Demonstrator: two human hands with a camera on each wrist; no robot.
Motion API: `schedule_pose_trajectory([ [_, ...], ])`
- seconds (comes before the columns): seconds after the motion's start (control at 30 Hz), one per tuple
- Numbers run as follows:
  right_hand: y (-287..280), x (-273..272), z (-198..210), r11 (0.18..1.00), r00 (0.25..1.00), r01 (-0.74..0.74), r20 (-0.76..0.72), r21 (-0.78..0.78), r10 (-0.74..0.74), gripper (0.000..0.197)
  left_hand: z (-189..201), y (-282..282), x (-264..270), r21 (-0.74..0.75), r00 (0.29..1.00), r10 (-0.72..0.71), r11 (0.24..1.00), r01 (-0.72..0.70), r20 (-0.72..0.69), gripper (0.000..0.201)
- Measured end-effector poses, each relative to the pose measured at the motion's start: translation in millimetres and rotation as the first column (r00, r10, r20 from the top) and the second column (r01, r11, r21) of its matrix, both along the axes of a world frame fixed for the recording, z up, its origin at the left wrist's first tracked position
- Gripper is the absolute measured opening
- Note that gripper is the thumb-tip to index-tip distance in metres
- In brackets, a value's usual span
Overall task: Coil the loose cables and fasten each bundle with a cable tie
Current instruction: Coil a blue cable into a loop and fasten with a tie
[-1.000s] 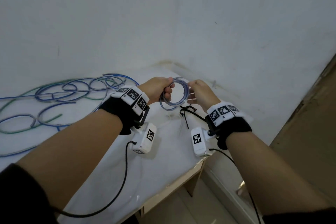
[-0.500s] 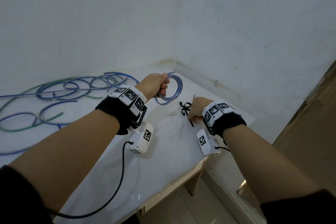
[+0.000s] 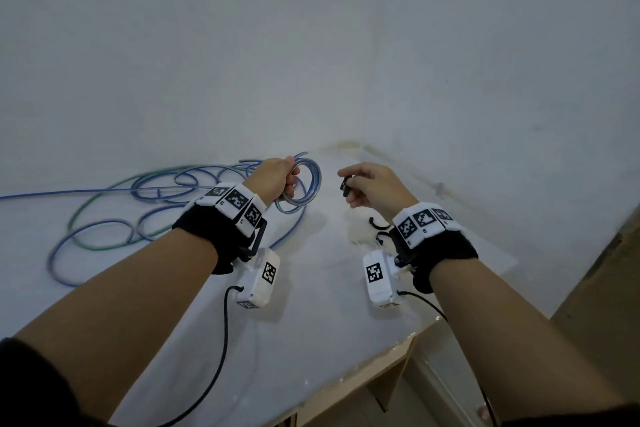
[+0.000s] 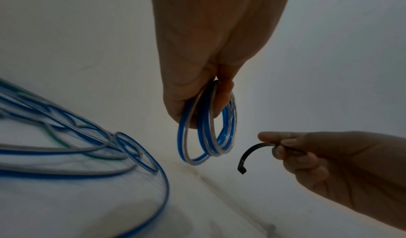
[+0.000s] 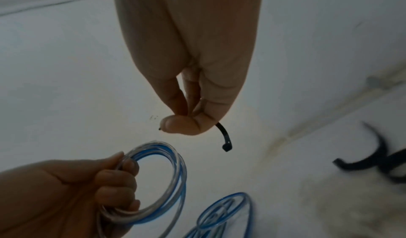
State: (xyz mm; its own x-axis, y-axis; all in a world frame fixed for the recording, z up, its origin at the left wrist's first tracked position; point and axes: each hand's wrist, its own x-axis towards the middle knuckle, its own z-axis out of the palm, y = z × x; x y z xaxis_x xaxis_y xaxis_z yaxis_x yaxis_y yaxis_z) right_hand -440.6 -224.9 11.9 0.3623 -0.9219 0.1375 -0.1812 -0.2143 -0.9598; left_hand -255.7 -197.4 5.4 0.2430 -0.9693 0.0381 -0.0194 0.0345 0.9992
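My left hand [image 3: 277,177] grips a small coil of blue and clear cable [image 3: 304,187] above the white table [image 3: 311,322]; the coil [image 4: 208,129] hangs from its curled fingers in the left wrist view. My right hand [image 3: 367,184] pinches a curved black cable tie [image 4: 250,155] between thumb and forefinger, a short way right of the coil. The tie [image 5: 225,137] curls down from the fingertips, its head end free. The coil [image 5: 162,177] shows lower left in the right wrist view.
Loose blue and green cables [image 3: 131,211] sprawl over the table's left half. More black cable ties [image 3: 379,227] lie under my right wrist, also [image 5: 373,160]. White walls meet in a corner behind the table. The table's front edge [image 3: 363,374] drops to the floor at right.
My right hand has lifted off the table with one black cable tie and moved up toward the coil. The left hand kept hold of the coil.
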Motion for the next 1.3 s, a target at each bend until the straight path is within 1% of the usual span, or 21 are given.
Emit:
schedule_pose_trajectory([
  [0.07, 5, 21, 4, 0.998, 0.996, -0.069, 0.053, 0.013, 0.068, 0.027, 1, 10, 20, 0.002, 0.999, 0.043, 0.999, -0.043, -0.004, 0.038],
  [0.13, 12, 44, 7, 0.990, 0.987, -0.143, 0.073, -0.006, 0.143, 0.024, 1, 21, 41, 0.006, 0.996, 0.086, 0.996, -0.086, -0.013, 0.038],
  [0.2, 18, 66, 8, 0.978, 0.979, -0.197, 0.030, -0.065, 0.200, 0.020, 1, 31, 61, 0.013, 0.993, 0.120, 0.993, -0.120, -0.015, 0.039],
  [0.23, 21, 78, 9, 0.972, 0.977, -0.211, -0.015, -0.102, 0.211, 0.018, 1, 38, 71, 0.017, 0.989, 0.144, 0.989, -0.144, -0.016, 0.039],
  [0.3, 27, 100, 8, 0.952, 0.972, -0.212, -0.147, -0.222, 0.182, 0.012, 1, 52, 91, 0.025, 0.983, 0.185, 0.983, -0.184, -0.019, 0.039],
  [0.37, 33, 118, 6, 0.901, 0.958, -0.210, -0.265, -0.380, 0.111, 0.008, 1, 64, 107, 0.026, 0.977, 0.213, 0.977, -0.212, -0.015, 0.039],
  [0.4, 37, 128, 5, 0.868, 0.951, -0.214, -0.298, -0.448, 0.081, 0.009, 0, 72, 117, 0.022, 0.973, 0.232, 0.972, -0.232, -0.012, 0.039],
  [0.47, 41, 146, 4, 0.801, 0.952, -0.201, -0.306, -0.564, 0.023, 0.011, -2, 84, 134, 0.014, 0.966, 0.260, 0.966, -0.260, -0.014, 0.039],
  [0.53, 44, 161, 1, 0.755, 0.964, -0.153, -0.266, -0.638, -0.029, 0.012, -5, 93, 148, 0.011, 0.959, 0.282, 0.959, -0.282, -0.015, 0.039],
  [0.57, 45, 170, 0, 0.758, 0.972, -0.125, -0.231, -0.641, -0.035, 0.012, -6, 99, 156, 0.010, 0.954, 0.300, 0.954, -0.300, -0.016, 0.039],
  [0.67, 48, 191, -3, 0.837, 0.993, -0.077, -0.114, -0.542, 0.017, 0.008, -7, 111, 173, 0.013, 0.942, 0.335, 0.942, -0.335, -0.011, 0.040],
  [0.73, 53, 203, -5, 0.884, 0.996, -0.092, -0.034, -0.459, 0.086, 0.008, -6, 119, 182, 0.006, 0.935, 0.354, 0.935, -0.354, -0.016, 0.040],
  [0.8, 59, 212, -6, 0.906, 0.991, -0.117, 0.010, -0.408, 0.132, 0.010, -4, 125, 187, -0.006, 0.930, 0.367, 0.930, -0.367, -0.026, 0.040],
  [0.87, 65, 221, -7, 0.906, 0.982, -0.168, 0.018, -0.389, 0.190, 0.009, -3, 130, 191, -0.019, 0.928, 0.372, 0.928, -0.372, -0.029, 0.040],
  [0.97, 76, 235, -9, 0.880, 0.956, -0.271, -0.003, -0.390, 0.293, 0.008, -3, 135, 196, -0.037, 0.924, 0.381, 0.924, -0.381, -0.009, 0.040],
  [1.1, 89, 248, -6, 0.841, 0.924, -0.361, -0.029, -0.403, 0.382, 0.009, -3, 141, 199, -0.086, 0.912, 0.396, 0.918, -0.388, 0.106, 0.040],
  [1.2, 95, 255, -1, 0.839, 0.908, -0.374, 0.028, -0.395, 0.418, 0.011, -2, 144, 202, -0.102, 0.898, 0.407, 0.913, -0.395, 0.169, 0.039],
  [1.3, 98, 262, 3, 0.847, 0.889, -0.387, 0.095, -0.364, 0.447, 0.008, -2, 147, 202, -0.099, 0.904, 0.375, 0.927, -0.362, 0.205, 0.038],
])
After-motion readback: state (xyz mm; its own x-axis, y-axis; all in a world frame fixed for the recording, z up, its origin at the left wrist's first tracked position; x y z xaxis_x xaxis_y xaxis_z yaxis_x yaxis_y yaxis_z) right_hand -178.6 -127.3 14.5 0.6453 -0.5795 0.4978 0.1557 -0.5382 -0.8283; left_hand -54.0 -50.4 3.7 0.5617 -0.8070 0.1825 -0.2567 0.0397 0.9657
